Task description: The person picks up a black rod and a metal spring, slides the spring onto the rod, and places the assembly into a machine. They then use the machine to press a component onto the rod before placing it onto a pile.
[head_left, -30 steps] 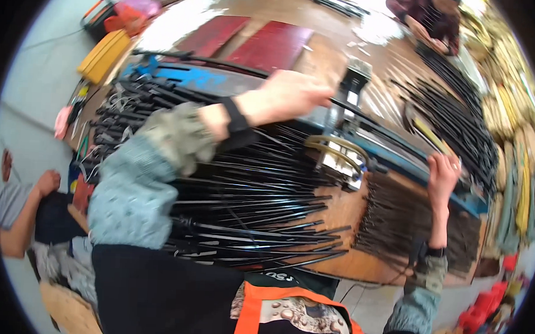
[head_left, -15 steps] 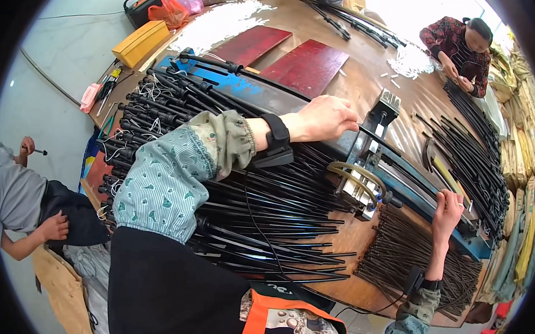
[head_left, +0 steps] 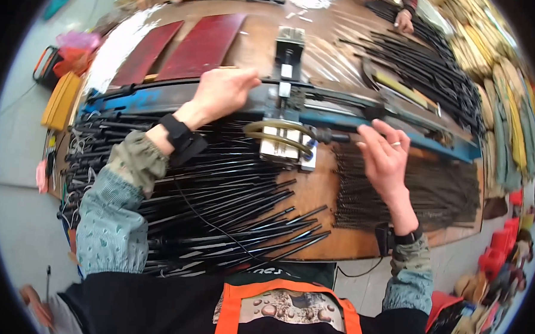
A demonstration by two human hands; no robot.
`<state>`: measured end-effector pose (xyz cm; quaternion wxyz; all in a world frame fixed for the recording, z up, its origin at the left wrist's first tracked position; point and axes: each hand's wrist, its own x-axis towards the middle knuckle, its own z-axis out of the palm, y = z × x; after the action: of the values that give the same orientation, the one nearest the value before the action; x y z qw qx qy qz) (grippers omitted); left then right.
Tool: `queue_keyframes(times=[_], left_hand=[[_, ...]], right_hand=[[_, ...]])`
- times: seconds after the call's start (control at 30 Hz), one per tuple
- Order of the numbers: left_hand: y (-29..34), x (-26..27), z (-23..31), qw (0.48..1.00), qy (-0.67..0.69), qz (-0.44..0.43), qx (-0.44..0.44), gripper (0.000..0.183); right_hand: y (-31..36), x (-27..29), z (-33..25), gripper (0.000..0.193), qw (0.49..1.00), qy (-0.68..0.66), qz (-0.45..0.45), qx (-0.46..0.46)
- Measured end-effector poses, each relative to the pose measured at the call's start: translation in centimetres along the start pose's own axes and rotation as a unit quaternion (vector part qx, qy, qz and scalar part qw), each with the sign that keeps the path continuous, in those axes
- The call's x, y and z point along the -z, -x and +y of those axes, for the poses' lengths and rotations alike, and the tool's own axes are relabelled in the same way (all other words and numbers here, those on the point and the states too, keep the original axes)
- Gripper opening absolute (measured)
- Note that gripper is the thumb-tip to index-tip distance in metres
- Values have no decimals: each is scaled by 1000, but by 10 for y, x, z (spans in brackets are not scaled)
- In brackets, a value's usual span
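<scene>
My left hand [head_left: 226, 95] is closed in a pinch on a slim black rod [head_left: 166, 84] lying along a long blue-and-grey metal rail [head_left: 145, 99]. Just right of that hand, a metal clamping fixture [head_left: 285, 99] crosses the rail, with a curved yellowish hose [head_left: 275, 133] at its near end. My right hand [head_left: 386, 157] has its fingers apart and loosely bent, fingertips close to the tip of the fixture's black handle [head_left: 331, 136]. Whether they touch it, I cannot tell. Many black rods [head_left: 230, 189] lie fanned on the near left of the table.
Dark thin spiral-looking rods [head_left: 410, 191] lie near right, more black rods [head_left: 415, 69] far right. Two red boards [head_left: 201, 45] rest behind the rail. A yellow box [head_left: 61, 101] stands at left. Co-workers' hands [head_left: 405, 21] show at the far edge. A cable [head_left: 202, 221] hangs from my left wrist.
The view has turned, levelling the rail. My right hand has left the rod's right part and come to the fixture's handle, fingers loosened. My left hand stays on the rod, left of the fixture.
</scene>
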<state>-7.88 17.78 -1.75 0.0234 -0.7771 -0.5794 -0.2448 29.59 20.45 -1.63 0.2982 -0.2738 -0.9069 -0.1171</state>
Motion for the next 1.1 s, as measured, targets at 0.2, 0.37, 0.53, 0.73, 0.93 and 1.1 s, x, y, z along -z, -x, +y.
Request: queue_keyframes(times=[0.2, 0.37, 0.53, 0.73, 0.93, 1.1], left_hand=[[-10, -4, 2, 998, -42, -50, 20, 14], [-12, -3, 2, 998, -45, -31, 11, 14], [-1, -7, -4, 995, -78, 36, -45, 7], [-7, 17, -65, 967, -178, 81, -162, 5], [48, 61, -83, 958, -246, 104, -103, 11], [114, 91, -36, 961, -252, -110, -37, 14]], right_hand=[[11, -6, -10, 33, 991, -101, -23, -86], [18, -35, -21, 25, 934, -322, -52, -146], [3, -53, -10, 26, 909, -331, -154, -202], [38, -49, -15, 30, 953, -118, -211, -185], [35, -54, 0, 22, 912, -251, -240, -220], [25, -44, 7, 22, 904, -264, -296, -158]])
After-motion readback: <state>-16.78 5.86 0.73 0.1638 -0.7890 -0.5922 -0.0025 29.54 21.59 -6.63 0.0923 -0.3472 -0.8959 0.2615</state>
